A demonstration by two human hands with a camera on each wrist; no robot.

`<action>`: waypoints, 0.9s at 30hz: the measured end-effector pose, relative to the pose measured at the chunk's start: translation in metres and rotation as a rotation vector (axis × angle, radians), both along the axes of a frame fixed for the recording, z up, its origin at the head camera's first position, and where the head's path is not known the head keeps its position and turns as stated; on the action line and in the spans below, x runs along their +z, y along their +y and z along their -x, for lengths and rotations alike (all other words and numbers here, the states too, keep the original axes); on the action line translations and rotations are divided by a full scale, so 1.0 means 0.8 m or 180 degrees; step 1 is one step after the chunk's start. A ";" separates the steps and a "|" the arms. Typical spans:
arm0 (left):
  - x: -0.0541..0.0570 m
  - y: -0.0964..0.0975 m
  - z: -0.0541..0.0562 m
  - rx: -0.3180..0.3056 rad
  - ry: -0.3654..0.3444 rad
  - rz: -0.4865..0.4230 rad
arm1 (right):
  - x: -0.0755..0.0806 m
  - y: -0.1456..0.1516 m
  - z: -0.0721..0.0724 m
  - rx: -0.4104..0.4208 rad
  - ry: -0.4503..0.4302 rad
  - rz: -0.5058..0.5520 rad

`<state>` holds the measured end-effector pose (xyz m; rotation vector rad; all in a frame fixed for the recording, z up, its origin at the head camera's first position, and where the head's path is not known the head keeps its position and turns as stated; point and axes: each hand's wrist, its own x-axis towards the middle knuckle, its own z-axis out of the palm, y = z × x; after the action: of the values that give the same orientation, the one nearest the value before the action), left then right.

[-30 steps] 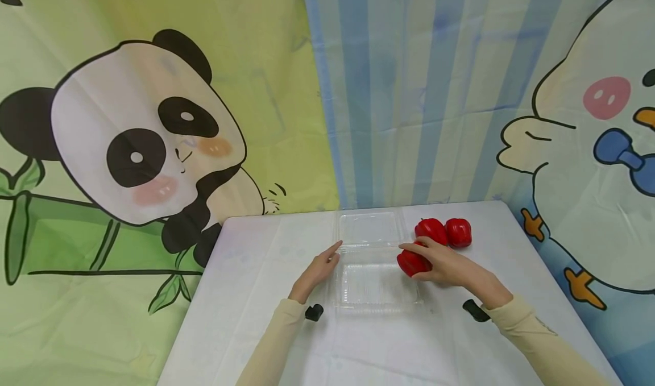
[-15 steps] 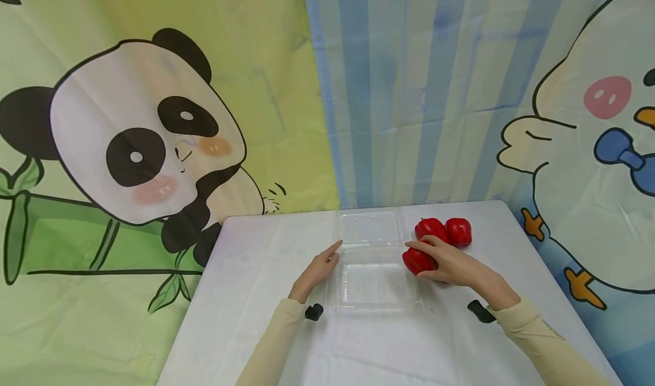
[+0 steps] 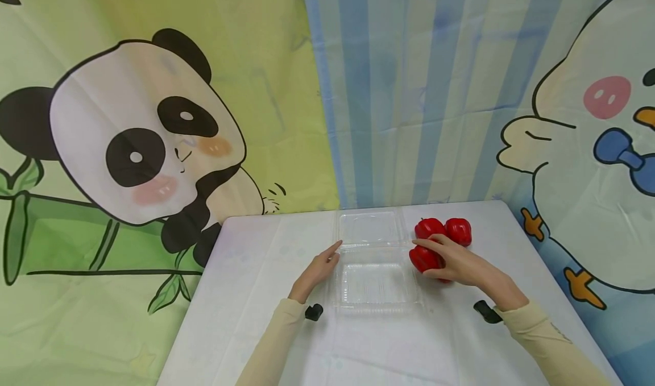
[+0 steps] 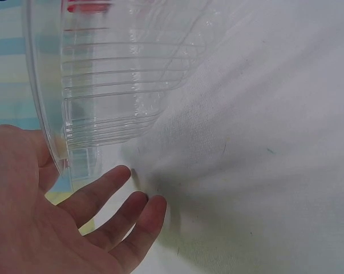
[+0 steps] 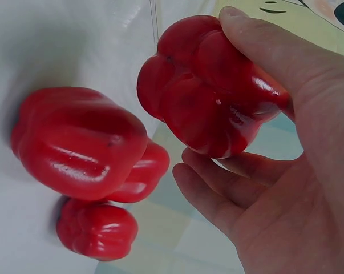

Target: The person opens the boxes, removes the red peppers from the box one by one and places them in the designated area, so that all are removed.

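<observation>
My right hand (image 3: 457,262) grips a red bell pepper (image 5: 203,85) between thumb and fingers, to the right of a clear plastic clamshell container (image 3: 378,283). More red bell peppers stand close by: a large one (image 5: 83,142) below the held one in the right wrist view, plus two behind it at the back of the table. At the container's left side rests my left hand (image 3: 316,272), its index finger straight at the hinge line. The left wrist view shows that hand's fingers (image 4: 140,228) loosely extended beside the transparent rim.
The container's lid (image 3: 370,228) lies folded back, away from the person, on the white-covered table (image 3: 266,255). Dark wrist-worn pieces show below each hand. Behind the table hang curtains (image 3: 389,90) with a panda and a white bird.
My right hand has moved right with the bell pepper, from over the container's right edge to beside it. The left hand and container have stayed still.
</observation>
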<state>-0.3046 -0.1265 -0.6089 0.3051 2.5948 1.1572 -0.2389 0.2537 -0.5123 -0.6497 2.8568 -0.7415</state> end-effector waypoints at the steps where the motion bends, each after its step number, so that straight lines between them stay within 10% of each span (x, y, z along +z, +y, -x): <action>1: 0.000 0.000 0.000 0.0000 0.0004 0.0001 | 0.000 0.001 0.000 -0.0006 0.0004 0.0008; 27: 0.000 0.000 0.000 0.0022 0.0006 0.0038 | 0.000 0.034 -0.004 -0.0287 -0.0222 0.0180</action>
<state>-0.3046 -0.1268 -0.6093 0.2952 2.6055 1.1440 -0.2353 0.2807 -0.5121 -0.4942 2.8263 -0.8434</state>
